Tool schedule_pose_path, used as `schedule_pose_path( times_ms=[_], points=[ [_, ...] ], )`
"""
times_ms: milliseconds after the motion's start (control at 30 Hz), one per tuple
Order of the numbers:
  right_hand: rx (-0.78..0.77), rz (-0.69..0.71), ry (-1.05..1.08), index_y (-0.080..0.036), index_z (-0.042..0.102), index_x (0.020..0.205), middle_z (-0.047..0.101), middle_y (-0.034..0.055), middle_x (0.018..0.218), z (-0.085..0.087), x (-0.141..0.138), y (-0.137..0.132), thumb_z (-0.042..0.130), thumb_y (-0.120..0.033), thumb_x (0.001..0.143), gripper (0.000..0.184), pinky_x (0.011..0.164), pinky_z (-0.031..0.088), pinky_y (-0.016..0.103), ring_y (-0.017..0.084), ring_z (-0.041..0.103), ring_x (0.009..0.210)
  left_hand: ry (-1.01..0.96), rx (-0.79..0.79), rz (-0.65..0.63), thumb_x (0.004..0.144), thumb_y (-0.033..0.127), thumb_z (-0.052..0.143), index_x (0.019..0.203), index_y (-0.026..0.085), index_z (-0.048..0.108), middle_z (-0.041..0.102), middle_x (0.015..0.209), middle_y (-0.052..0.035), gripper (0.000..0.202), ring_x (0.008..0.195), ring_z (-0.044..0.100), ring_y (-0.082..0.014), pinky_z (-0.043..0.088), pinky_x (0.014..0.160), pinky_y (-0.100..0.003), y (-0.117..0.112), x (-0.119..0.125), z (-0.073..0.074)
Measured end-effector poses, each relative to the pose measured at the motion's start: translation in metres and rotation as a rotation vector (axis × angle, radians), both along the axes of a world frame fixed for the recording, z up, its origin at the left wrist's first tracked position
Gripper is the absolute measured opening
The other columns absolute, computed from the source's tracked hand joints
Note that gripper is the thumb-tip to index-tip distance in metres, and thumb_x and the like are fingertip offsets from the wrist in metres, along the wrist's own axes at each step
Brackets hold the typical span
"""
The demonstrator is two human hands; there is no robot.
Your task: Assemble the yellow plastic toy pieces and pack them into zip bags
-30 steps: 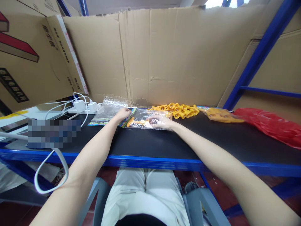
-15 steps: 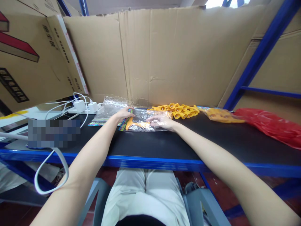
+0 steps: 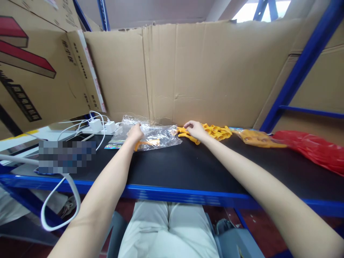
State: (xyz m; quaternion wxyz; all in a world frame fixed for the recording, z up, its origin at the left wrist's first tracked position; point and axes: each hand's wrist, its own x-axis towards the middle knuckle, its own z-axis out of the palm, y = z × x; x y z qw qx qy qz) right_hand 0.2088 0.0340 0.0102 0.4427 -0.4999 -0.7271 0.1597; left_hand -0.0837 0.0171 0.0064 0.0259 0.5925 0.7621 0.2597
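Black tabletop [image 3: 188, 168] — cardboard [image 3: 215, 71] behind.
Left hand [image 3: 135, 133] on clear bag [image 3: 170, 137], right hand [image 3: 196, 130] at yellow pieces [image 3: 221, 133] — cannot tell either grip.

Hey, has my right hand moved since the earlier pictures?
Yes. Judged against the cardboard panel, your right hand has moved rightward and closer to the panel, from the clear bag to the orange-yellow pieces.
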Motion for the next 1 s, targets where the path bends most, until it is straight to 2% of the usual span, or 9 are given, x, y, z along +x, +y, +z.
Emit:
schedule_pose_path(
  times_ms=[200,333,467,567,733,867,1000],
  points=[
    [-0.049,0.045,-0.37,-0.012,0.055,0.114,0.056,0.0116,0.118,0.0,-0.031,0.023,0.048,0.002,0.066,0.05,0.092,0.042,0.029,0.018,0.054,0.106,-0.036,0.009,0.032,0.066,0.01,0.057,0.12,0.018,0.046,0.049,0.122,-0.0187,0.056,0.113,0.049,-0.0333,0.038,0.089,-0.042,-0.001,-0.008,-0.01],
    [-0.119,0.146,-0.629,-0.015,0.048,0.124,0.051,0.0109,0.127,-0.011,-0.046,0.032,0.053,0.0,0.065,0.061,0.093,0.039,0.026,0.019,0.051,0.112,-0.033,0.008,0.029,0.066,0.009,0.054,0.12,0.018,0.046,0.05,0.121,-0.0177,0.055,0.114,0.048,-0.0318,0.039,0.089,-0.041,0.003,-0.011,-0.015],
    [-0.076,0.06,-0.776,-0.018,0.054,0.111,0.058,0.0111,0.114,-0.014,-0.051,0.029,0.056,-0.017,0.072,0.039,0.083,0.044,0.035,0.025,0.057,0.1,-0.025,0.027,-0.002,0.066,0.009,0.055,0.12,0.018,0.047,0.051,0.119,-0.0188,0.056,0.112,0.05,-0.0328,0.04,0.087,-0.041,0.006,-0.011,-0.016],
    [-0.022,-0.064,-0.829,-0.016,0.051,0.107,0.058,0.014,0.11,-0.009,-0.049,0.022,0.057,-0.029,0.074,0.036,0.082,0.043,0.043,0.029,0.058,0.096,-0.014,0.029,-0.034,0.064,0.007,0.056,0.12,0.017,0.047,0.052,0.118,-0.0189,0.057,0.112,0.05,-0.0328,0.04,0.088,-0.04,0.007,-0.01,-0.016],
    [0.011,-0.193,-0.851,-0.013,0.05,0.108,0.055,0.0175,0.11,-0.001,-0.038,0.013,0.045,-0.019,0.08,0.03,0.082,0.041,0.042,0.03,0.057,0.098,-0.001,0.039,-0.053,0.064,0.005,0.054,0.12,0.017,0.047,0.051,0.121,-0.0182,0.058,0.112,0.049,-0.0323,0.039,0.088,-0.04,0.008,-0.009,-0.016],
    [-0.026,-0.216,-0.897,-0.012,0.057,0.103,0.054,0.0179,0.109,-0.002,-0.024,0.011,0.047,-0.015,0.078,0.027,0.083,0.041,0.039,0.029,0.057,0.097,0.012,0.038,-0.079,0.063,0.005,0.053,0.12,0.017,0.048,0.052,0.12,-0.0174,0.058,0.11,0.051,-0.0309,0.039,0.089,-0.039,0.009,-0.008,-0.015],
    [0.0,-0.227,-0.753,-0.014,0.062,0.098,0.056,0.016,0.107,-0.003,-0.009,0.014,0.044,-0.015,0.08,0.025,0.083,0.042,0.037,0.027,0.057,0.096,0.044,0.013,-0.096,0.063,0.004,0.051,0.12,0.016,0.049,0.054,0.116,-0.0168,0.059,0.108,0.052,-0.0299,0.04,0.088,-0.038,0.01,-0.005,-0.014]
  ],
)
